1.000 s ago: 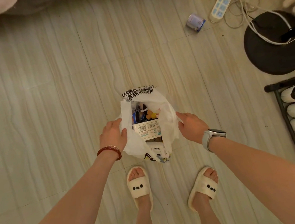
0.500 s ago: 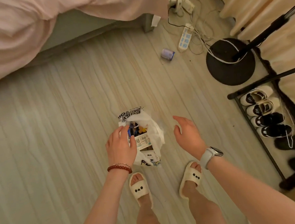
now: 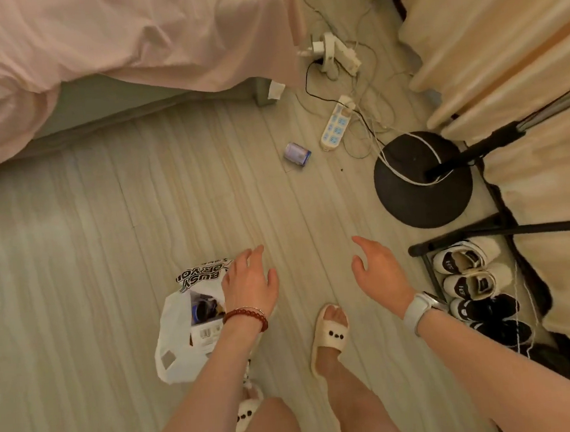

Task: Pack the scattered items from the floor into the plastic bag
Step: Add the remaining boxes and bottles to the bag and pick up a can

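Bag (image 3: 177, 340) sits on the floor (image 3: 76, 266) at the near left, just ahead of my left slipper (image 3: 246, 415), its mouth gaping upward. Inside I make out a white box with printed labels (image 3: 206, 334) and some dark, roundish things (image 3: 204, 309) above it; I cannot tell what those are.

My left hand (image 3: 249, 281) hovers over the bag's right edge, fingers spread and loose, holding nothing. I cannot tell whether it touches the plastic. My right hand (image 3: 378, 270) hangs well to the right over bare floor, likewise spread with an empty grip.

One loose item is in sight: a small can (image 3: 296, 153) lying on its side at the far middle, just left of a power strip (image 3: 335, 128) and its tangle of cords. It lies well apart from the bag and from both hands.

I judge that I am between items, with the can as the next pickup. The move calls for stepping forward, my right foot (image 3: 330, 335) already leading, then bending and reaching far ahead. Since the can lies on its side and may roll, I would close the grip across its body. The cords and the black stand base (image 3: 422, 184) to its right are close enough to snag a careless reach. The bag must then keep its mouth open for the drop.
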Demonstrator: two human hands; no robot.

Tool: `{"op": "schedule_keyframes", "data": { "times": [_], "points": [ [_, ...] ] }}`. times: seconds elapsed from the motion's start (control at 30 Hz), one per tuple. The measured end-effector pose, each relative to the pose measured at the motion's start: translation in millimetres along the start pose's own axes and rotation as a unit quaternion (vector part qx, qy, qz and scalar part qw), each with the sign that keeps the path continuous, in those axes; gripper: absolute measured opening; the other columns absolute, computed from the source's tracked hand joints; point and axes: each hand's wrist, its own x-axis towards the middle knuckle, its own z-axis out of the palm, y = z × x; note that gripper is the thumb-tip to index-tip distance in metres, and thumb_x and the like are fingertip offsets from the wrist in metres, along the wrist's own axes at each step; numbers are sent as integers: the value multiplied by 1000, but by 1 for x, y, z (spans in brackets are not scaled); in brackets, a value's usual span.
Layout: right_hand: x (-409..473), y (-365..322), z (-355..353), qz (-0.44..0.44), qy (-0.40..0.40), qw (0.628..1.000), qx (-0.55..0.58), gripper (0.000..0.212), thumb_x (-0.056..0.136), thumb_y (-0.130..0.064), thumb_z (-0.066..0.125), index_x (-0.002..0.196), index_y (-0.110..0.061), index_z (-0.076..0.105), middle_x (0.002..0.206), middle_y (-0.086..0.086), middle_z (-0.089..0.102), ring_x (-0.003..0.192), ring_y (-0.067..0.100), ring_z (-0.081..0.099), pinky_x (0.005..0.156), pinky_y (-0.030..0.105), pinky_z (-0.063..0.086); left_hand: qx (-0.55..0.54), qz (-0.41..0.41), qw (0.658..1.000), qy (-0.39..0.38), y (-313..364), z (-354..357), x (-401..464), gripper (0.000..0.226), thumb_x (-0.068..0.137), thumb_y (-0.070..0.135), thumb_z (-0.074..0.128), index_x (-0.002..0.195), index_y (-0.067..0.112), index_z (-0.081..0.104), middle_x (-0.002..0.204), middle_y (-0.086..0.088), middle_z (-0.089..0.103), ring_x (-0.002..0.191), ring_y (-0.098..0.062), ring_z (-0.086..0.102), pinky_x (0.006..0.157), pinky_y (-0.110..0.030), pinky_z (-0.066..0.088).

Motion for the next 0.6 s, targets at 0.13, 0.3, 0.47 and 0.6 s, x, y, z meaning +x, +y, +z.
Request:
{"op": "schedule_keyframes", "data": {
  "times": [0.13, 0.3, 0.47, 0.6],
  "points": [
    [53, 2, -33, -7, -10, 999, -42, 45, 93, -15, 42, 136, -7, 37, 138, 18, 45, 127, 33, 41, 105, 41, 35, -35, -16, 999, -2, 36, 6, 29, 49, 91, 28, 43, 138, 18, 31, 144, -8, 35, 132, -25, 31, 108, -42, 27],
    [110, -22, -39, -8, -55, 998, -26, 45, 93, -13, 43, 137, -8, 35, 137, 19, 44, 126, 30, 42, 104, 37, 35, -69, -71, 995, 13, 31, -10, 76, 48, 90, 28, 46, 135, 15, 36, 140, -11, 40, 128, -30, 36, 104, -47, 33],
    [213, -40, -16, 25, -68, 997, -7, 46, 93, -13, 43, 138, -10, 34, 136, 18, 44, 124, 29, 44, 101, 33, 35, -69, -87, 994, 15, 10, -5, 174, 50, 91, 28, 45, 138, 16, 32, 142, -11, 36, 129, -29, 34, 104, -45, 33],
    [308, -34, 14, 34, -86, 995, -44, 48, 92, -15, 44, 138, -11, 32, 137, 19, 41, 123, 32, 43, 101, 36, 36, -50, -110, 993, 5, -12, 27, 255, 54, 91, 30, 42, 141, 19, 24, 146, -9, 30, 132, -27, 29, 106, -44, 31]
  ]
}}
